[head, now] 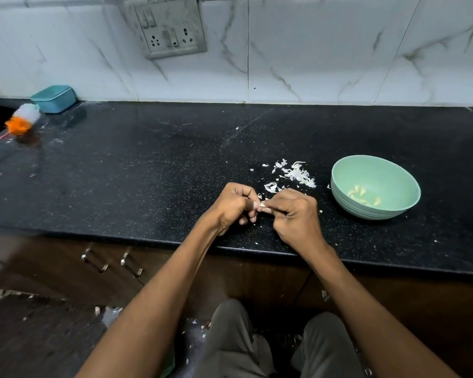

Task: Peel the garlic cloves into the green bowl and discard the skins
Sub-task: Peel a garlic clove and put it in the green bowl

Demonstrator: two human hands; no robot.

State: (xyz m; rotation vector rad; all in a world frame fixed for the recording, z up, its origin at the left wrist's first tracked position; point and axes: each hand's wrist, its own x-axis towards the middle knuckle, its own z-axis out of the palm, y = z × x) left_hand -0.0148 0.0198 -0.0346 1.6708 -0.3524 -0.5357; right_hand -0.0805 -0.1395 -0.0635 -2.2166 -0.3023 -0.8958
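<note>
Left hand [234, 205]: fingers curled tight, pinching the small garlic clove [263, 205] at its left end.
Right hand [295, 214]: fingers curled, thumb and forefinger nipping the clove's papery skin from the right.
Clove: pale, mostly hidden between both hands, held above the counter's near middle.
Green bowl [375, 186]: round, smooth matte plastic with a ribbed outer wall, right of the hands; several glossy yellowish peeled cloves [362, 196] lie inside.
Skins [295, 174]: thin white flaky scraps heaped between hands and bowl.
Counter [148, 173]: black speckled polished stone.
</note>
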